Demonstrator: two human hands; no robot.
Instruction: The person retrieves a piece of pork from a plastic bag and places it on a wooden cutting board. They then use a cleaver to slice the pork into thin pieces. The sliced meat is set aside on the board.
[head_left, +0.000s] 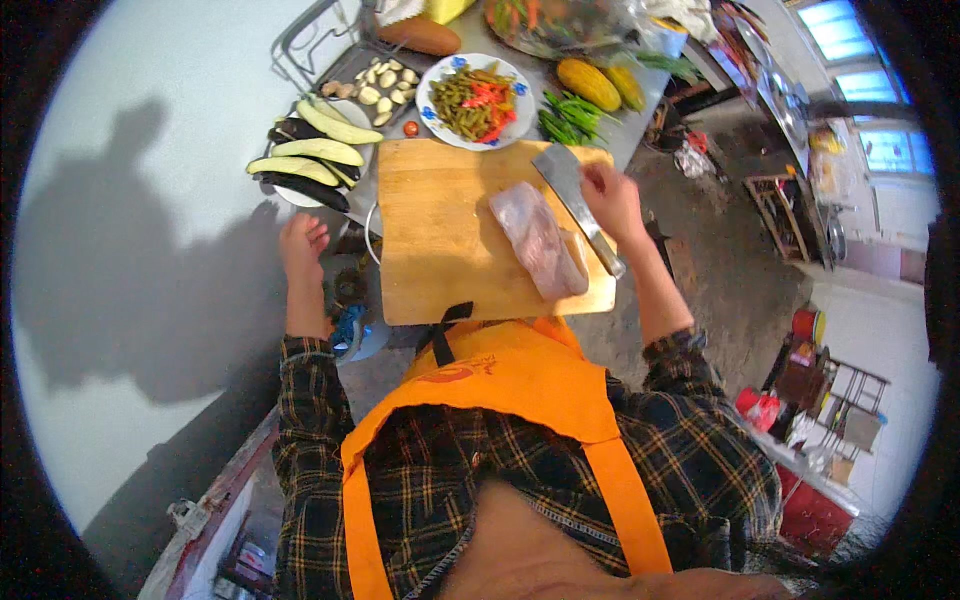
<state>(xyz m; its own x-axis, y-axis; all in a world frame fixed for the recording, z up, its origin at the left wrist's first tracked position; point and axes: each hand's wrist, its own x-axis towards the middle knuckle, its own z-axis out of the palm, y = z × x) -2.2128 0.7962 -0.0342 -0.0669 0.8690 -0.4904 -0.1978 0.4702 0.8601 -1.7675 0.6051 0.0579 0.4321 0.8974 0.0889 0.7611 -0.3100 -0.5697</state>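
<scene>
A wooden cutting board (442, 225) lies before me with a slab of raw meat (534, 238) on its right half. To the right of the meat a cleaver (574, 196) rests flat, its blade pointing away and its handle near the board's right edge. My right hand (611, 201) is beside the cleaver, over the board's right edge, fingers curled; whether it touches the cleaver cannot be told. My left hand (303, 238) is raised left of the board, near a plate of halved eggplants (319, 150), with its fingers bent and nothing seen in it.
Behind the board stands a plate of cut green and red peppers (474, 101). Peeled garlic cloves (382, 86) lie in a dark tray, near a small tomato (410, 128). Green chillies (574, 120) and yellow cucumbers (589, 84) are at the back right. A wall is close on the left.
</scene>
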